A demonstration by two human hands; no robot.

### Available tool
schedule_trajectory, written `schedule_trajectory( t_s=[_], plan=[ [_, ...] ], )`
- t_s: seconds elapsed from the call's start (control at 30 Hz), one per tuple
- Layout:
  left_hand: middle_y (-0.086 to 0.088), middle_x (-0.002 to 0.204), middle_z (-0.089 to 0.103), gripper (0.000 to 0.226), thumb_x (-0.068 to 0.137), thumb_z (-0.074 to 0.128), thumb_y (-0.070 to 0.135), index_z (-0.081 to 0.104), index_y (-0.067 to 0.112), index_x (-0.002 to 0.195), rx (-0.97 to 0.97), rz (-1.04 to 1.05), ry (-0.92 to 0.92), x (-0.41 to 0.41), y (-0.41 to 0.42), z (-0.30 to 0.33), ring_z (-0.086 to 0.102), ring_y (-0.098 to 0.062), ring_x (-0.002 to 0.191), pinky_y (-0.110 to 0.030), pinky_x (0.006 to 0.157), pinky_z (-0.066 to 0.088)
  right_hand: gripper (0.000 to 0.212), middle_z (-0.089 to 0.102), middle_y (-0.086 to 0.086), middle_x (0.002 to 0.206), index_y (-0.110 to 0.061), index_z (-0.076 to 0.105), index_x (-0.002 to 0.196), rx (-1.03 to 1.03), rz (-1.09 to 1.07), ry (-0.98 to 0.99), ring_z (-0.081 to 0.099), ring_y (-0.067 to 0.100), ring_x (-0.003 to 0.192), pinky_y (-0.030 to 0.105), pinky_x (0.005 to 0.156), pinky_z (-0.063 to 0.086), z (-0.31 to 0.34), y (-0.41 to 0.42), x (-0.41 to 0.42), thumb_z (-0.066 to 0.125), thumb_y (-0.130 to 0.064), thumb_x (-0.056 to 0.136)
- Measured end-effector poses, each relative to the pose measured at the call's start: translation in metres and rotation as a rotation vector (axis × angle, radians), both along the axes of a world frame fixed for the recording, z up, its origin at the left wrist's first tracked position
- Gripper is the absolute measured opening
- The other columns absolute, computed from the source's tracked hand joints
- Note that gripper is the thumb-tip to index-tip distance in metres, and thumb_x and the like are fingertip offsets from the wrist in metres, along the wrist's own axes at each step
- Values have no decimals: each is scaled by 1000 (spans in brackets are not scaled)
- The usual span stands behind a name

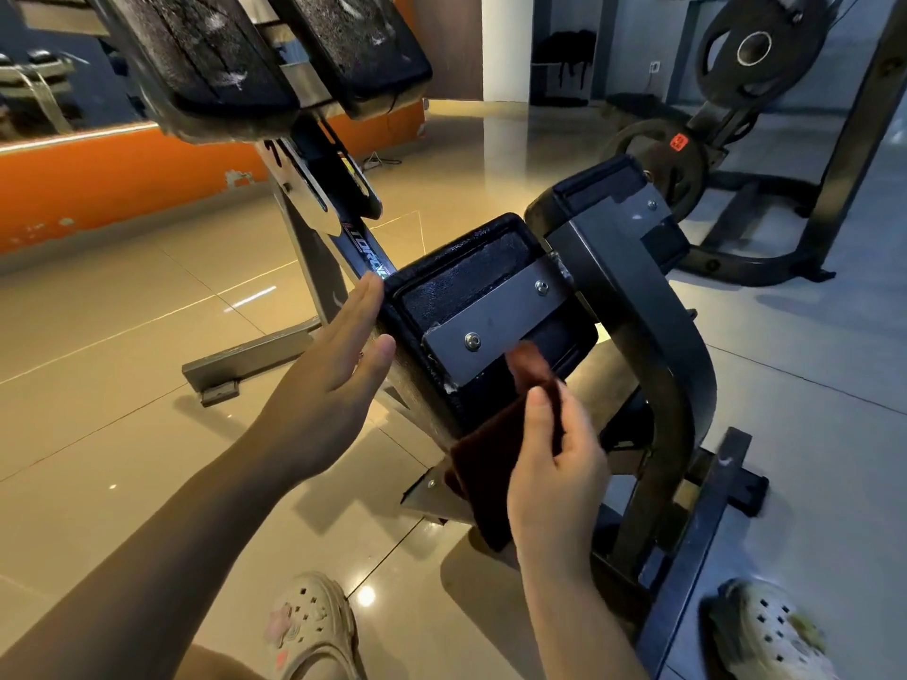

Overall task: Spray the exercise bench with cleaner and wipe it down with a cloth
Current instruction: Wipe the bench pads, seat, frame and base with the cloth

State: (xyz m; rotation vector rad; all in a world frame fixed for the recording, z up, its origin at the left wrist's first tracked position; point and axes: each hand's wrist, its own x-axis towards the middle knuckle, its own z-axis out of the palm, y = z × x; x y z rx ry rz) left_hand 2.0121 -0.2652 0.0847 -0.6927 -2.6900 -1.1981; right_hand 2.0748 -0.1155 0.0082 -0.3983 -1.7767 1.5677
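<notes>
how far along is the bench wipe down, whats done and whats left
Looks done: the two upper pads carry pale streaks and speckle, perhaps spray or wipe marks. In hand: the right hand pinches a dark red cloth against the lower pad, while the left hand lies flat on its side. Left: the remaining pad and frame; no spray bottle shows.

White lettering is running down the slanted dark bar (365, 255) of the bench frame, and it is reading "TORQ" before the last letters are slipping behind the edge of the black pad (471, 287). A small orange-red sticker (679, 141) is sitting on the weight plate (657, 159) at the back right, carrying dark marks that are staying too small to make out. Black marks are showing on the silver bracket (289, 174) under the upper pads, too partial to read.
</notes>
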Motion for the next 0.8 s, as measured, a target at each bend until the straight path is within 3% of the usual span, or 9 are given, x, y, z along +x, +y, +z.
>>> schedule_trajectory(
  t_s=[0.07, 0.13, 0.2, 0.27, 0.33, 0.4, 0.6, 0.7, 0.8],
  plan=[
    [33, 146, 2, 58, 91, 24, 58, 4, 46, 144, -18, -10, 1, -2, -3, 4, 3, 12, 135, -21, 110, 9, 15, 57, -23, 94, -47, 49, 105, -18, -5, 81, 60, -3, 94, 9, 72, 52, 23, -1, -2, 40, -43, 94],
    [31, 145, 4, 59, 96, 26, 54, 8, 40, 149, -38, 3, -13, -3, -8, 9, 4, 9, 133, -22, 110, 9, 17, 60, -23, 98, -39, 53, 113, 151, 27, 178, 60, -3, 98, 13, 78, 53, 42, -3, -15, 41, -39, 100],
    [30, 142, 5, 62, 91, 26, 47, 10, 38, 151, -49, 52, -31, -4, -12, 13, 6, 9, 128, -20, 106, 9, 24, 66, -8, 115, -32, 52, 122, 364, 122, 171, 59, 7, 114, 42, 100, 50, 49, -5, -35, 40, -35, 101],
    [28, 142, 11, 57, 95, 28, 41, 13, 37, 150, -31, 98, -46, -2, -16, 15, 10, 8, 124, -20, 102, 12, 37, 57, -4, 137, -29, 54, 130, 622, 225, 64, 43, 15, 136, 61, 115, 22, 41, -5, -51, 35, -41, 100],
    [27, 139, 15, 58, 93, 26, 42, 16, 35, 150, -14, 116, -39, -1, -19, 17, 13, 7, 121, -20, 100, 15, 46, 46, -5, 148, -24, 49, 139, 844, 232, 36, 31, 12, 144, 56, 119, 13, 25, 0, -54, 34, -44, 100],
    [29, 136, 13, 66, 85, 23, 48, 17, 37, 149, -7, 124, -27, 1, -22, 18, 15, 6, 121, -20, 100, 16, 47, 43, -4, 150, -21, 45, 143, 925, 212, 68, 28, 12, 145, 48, 118, 18, 13, 5, -48, 36, -42, 101],
    [40, 142, 6, 48, 90, 24, 60, 12, 54, 136, -30, 22, 51, 1, -16, 8, 5, 19, 130, -18, 108, 9, 50, 42, 0, 151, -16, 40, 145, 878, 227, 27, 26, 11, 144, 41, 117, 21, 31, -4, -53, 29, -40, 102],
    [52, 131, 0, 44, 92, 23, 62, 12, 58, 133, -25, 20, 89, -2, -9, 12, -5, 38, 115, -18, 109, 6, 48, 35, -3, 155, -19, 35, 148, 839, 274, -105, 20, 6, 145, 34, 122, 13, 59, 2, -68, 35, -36, 104],
    [54, 128, 4, 42, 86, 22, 58, 15, 63, 127, 39, 33, 116, -7, -6, 18, -2, 41, 112, -9, 105, 5, 41, 40, -2, 152, -17, 45, 144, 766, 157, -125, 29, 9, 143, 27, 120, 16, 75, 27, -93, 44, -23, 103]
  ],
)
